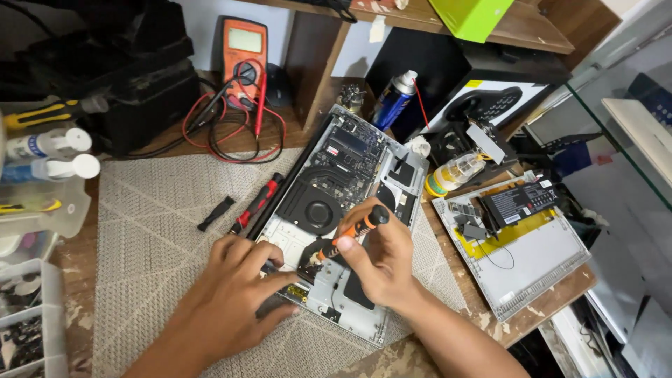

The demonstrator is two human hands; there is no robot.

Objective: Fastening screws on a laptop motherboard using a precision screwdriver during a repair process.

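On the bench, over the opened laptop [343, 203], the right hand [378, 262] is clamped on an orange-black screwdriver [348, 236] slanting tip-down leftward toward the left hand [234, 290], whose fingers press flat, holding nothing, beside the chassis's near corner.

The scene was evenly and brightly lit from above, with only soft shadows under the hands. Focus was sharp at the centre. Straight lines bent at the edges from a wide lens, and the far left corner stayed dark.
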